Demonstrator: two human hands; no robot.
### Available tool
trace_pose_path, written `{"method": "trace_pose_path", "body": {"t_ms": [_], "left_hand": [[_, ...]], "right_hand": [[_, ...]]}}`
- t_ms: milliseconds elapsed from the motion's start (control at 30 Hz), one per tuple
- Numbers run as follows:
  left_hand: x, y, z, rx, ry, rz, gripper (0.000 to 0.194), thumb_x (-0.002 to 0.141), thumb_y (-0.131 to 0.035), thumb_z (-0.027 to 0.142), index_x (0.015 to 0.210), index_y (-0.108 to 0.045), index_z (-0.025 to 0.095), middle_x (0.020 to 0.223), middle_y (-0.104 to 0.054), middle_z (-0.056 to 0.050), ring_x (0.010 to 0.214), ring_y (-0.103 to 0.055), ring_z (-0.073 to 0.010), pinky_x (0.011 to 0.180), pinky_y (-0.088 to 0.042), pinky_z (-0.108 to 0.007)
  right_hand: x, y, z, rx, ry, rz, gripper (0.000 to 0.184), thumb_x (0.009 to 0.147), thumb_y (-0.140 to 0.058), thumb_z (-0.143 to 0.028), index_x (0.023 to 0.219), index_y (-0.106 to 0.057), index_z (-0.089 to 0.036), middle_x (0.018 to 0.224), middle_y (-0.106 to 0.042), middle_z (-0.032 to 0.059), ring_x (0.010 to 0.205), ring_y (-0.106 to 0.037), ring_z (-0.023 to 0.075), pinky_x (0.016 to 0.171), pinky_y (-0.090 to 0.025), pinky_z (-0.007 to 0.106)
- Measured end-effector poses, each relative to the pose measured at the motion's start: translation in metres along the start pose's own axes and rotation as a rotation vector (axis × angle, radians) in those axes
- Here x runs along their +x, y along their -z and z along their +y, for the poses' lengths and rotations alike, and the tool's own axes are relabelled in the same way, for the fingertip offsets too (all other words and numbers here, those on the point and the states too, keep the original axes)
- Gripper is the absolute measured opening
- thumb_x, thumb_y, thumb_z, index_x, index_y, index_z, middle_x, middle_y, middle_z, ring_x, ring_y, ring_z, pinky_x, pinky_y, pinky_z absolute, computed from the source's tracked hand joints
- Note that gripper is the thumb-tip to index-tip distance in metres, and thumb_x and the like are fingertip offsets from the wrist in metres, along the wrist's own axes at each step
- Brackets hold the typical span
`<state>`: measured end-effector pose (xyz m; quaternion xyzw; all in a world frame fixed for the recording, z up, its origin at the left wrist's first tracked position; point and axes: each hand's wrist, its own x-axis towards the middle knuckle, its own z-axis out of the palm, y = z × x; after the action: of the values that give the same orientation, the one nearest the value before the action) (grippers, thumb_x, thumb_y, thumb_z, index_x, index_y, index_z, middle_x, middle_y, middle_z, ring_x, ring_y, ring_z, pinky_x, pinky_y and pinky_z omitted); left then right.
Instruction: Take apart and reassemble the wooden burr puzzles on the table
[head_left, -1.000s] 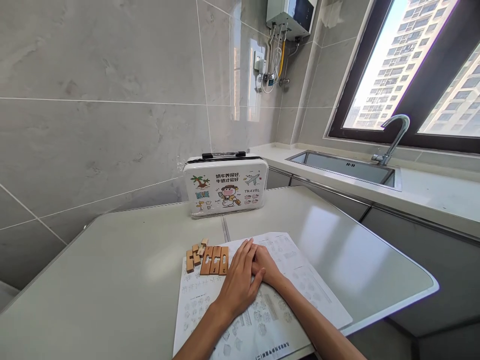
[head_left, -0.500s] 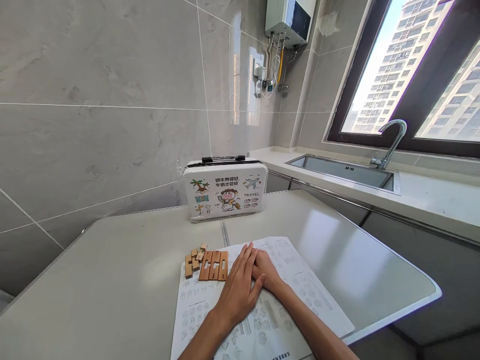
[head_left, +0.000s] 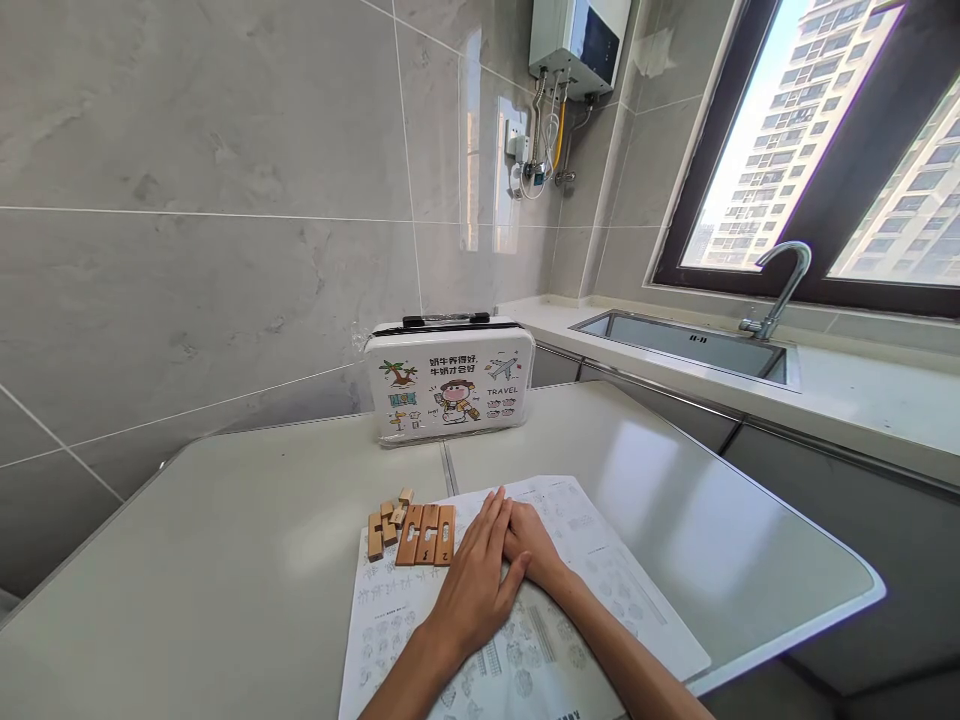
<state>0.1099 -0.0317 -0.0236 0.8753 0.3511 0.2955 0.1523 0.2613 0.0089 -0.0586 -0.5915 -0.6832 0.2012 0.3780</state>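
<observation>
My left hand [head_left: 480, 575] lies flat with its fingers stretched out, partly over my right hand [head_left: 534, 540]. The fingers of my right hand are hidden beneath it. Both rest on a large white printed sheet [head_left: 600, 580] covered with small diagrams. Just left of my left fingertips, flat slotted wooden pieces [head_left: 426, 537] lie side by side, with dark marks on their lower ends. Beyond them is a loose cluster of small lighter wooden blocks [head_left: 388, 532] at the sheet's left edge. Neither hand touches the wood.
A white cartoon-printed case [head_left: 452, 385] with a black handle stands upright at the table's back, near the tiled wall. Right of the pale table [head_left: 225, 560] runs a counter with a sink [head_left: 675, 340] and a tap [head_left: 784, 290], below a window. A water heater [head_left: 577, 45] hangs above.
</observation>
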Motion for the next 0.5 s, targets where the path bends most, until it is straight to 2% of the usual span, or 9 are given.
{"method": "trace_pose_path", "body": {"t_ms": [500], "left_hand": [[0.0008, 0.0007, 0.0001, 0.017, -0.003, -0.011, 0.074, 0.112, -0.047, 0.040, 0.173, -0.007, 0.033, 0.179, -0.023, -0.009, 0.165, -0.025, -0.0288, 0.131, -0.037, -0.054]], "right_hand": [[0.0005, 0.0026, -0.0006, -0.011, -0.013, -0.014, 0.037, 0.097, -0.044, -0.020, 0.061, -0.054, -0.019, 0.058, -0.058, 0.0022, 0.055, -0.045, 0.0142, 0.056, -0.032, 0.025]]}}
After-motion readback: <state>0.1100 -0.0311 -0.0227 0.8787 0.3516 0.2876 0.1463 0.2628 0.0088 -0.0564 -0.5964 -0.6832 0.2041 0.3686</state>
